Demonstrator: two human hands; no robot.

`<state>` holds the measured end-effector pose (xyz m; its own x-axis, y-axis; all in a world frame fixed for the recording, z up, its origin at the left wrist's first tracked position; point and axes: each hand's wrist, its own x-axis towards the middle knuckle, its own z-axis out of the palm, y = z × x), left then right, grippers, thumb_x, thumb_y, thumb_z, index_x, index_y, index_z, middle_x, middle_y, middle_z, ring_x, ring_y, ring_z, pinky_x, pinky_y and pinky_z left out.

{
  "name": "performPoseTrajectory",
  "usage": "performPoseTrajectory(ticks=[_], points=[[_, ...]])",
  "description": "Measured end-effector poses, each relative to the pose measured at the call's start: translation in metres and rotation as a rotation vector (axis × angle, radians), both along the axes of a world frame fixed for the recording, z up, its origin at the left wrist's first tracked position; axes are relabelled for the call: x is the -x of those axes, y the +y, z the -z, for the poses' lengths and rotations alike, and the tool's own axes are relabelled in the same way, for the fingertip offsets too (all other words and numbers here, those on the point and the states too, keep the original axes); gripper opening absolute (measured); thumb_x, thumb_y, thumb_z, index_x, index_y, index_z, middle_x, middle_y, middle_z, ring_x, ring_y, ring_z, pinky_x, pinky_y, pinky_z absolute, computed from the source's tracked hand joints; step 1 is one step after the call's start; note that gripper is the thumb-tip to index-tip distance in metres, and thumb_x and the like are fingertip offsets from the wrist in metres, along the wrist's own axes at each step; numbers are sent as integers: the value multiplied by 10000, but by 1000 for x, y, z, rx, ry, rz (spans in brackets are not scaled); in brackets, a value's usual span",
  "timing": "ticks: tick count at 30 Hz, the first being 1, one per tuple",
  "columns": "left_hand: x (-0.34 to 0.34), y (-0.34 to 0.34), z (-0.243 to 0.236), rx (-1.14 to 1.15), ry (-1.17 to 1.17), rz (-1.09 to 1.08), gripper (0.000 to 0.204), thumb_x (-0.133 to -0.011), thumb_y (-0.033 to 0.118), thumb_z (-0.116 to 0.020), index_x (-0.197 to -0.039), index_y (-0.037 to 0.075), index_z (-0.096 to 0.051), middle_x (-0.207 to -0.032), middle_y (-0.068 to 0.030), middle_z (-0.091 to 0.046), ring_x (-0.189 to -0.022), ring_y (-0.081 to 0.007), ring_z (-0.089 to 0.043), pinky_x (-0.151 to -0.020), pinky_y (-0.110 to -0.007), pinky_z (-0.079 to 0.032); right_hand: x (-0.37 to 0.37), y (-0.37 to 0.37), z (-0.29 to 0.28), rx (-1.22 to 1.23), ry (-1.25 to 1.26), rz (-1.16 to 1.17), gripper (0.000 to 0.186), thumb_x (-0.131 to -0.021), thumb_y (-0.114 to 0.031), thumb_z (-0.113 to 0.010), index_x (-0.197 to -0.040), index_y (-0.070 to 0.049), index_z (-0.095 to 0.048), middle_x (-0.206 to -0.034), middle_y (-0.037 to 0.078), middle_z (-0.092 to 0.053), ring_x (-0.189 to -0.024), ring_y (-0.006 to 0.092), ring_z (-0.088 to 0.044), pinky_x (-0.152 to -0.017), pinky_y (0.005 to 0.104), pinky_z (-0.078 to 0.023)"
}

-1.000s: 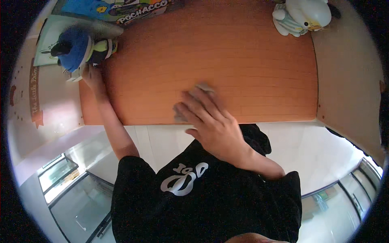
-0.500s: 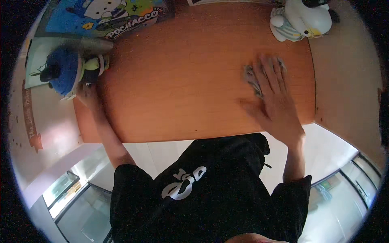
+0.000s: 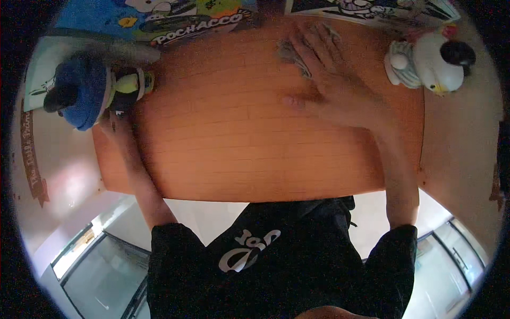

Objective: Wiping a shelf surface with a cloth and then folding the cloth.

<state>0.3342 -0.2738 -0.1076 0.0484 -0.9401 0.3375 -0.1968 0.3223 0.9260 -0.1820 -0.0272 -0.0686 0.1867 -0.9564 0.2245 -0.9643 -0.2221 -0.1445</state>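
While the right hand (image 3: 332,80) lies spread in the upper part of the frame, right of centre, a crumpled grey cloth (image 3: 289,52) sits under its fingers, edges showing on both sides of them. That hand is laid flat with the fingers extended rather than curled, and its thumb points out toward the left; it is somewhat blurred. The cloth is on the orange-brown wood-grain tabletop (image 3: 239,154), just below a black-and-white print (image 3: 388,11) along the top edge.

At the left of the frame, the left hand (image 3: 116,130) is at the lower side of a figurine with a blue head covering (image 3: 85,90), black ear and dark and yellow-green body. Its fingers are partly hidden there, so I cannot tell whether they grasp the figurine or only touch it.

A colourful cartoon sheet (image 3: 202,11) fills the upper left. In the upper right, a white figurine (image 3: 433,64) with a black ear is near the pale side panel (image 3: 459,138). The person's black shirt (image 3: 319,266) occupies the lower middle.
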Motion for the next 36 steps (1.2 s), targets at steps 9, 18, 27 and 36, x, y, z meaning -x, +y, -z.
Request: performPoseTrajectory(ticks=[9, 18, 27, 36], points=[[-66, 5, 23, 336, -1238, -65, 380, -970, 77, -583, -1292, -118, -630, -1266, -218, -703, -1113, -301, -630, -1017, -418, -498, -3, -25, 0, -57, -68, -27, 966, -999, -583, -643, -1699, -58, -235, -1781, 201, -145, -1652, 392, -80, -1335, 507, -95], [-74, -27, 33, 236, -927, -9, 357, -985, 84, -534, -1263, -107, -649, -1223, -204, -716, -1075, -290, -634, -987, -391, -498, 3, -32, -14, -110, -62, -66, 939, -997, -601, -626, -1706, -113, -251, -1785, 179, -154, -1657, 370, -71, -1338, 527, -75], [10, -2, -9, 254, -649, 84, 352, -1000, 92, -484, -1233, -96, -669, -1179, -191, -729, -1037, -279, -637, -958, -364, -499, -9, -19, -32, -267, -36, 53, 947, -967, -608, -655, -1700, -139, -282, -1774, 176, -200, -1655, 380, -83, -1336, 544, -78], [49, 17, -35, 394, -399, 165, 348, -1009, 85, -455, -1211, -82, -685, -1132, -167, -740, -990, -262, -644, -914, -341, -511, -61, 108, -24, -30, -224, -21, 1013, -901, -611, -704, -1640, -15, -350, -1733, 225, -270, -1641, 424, -125, -1341, 547, -114]])
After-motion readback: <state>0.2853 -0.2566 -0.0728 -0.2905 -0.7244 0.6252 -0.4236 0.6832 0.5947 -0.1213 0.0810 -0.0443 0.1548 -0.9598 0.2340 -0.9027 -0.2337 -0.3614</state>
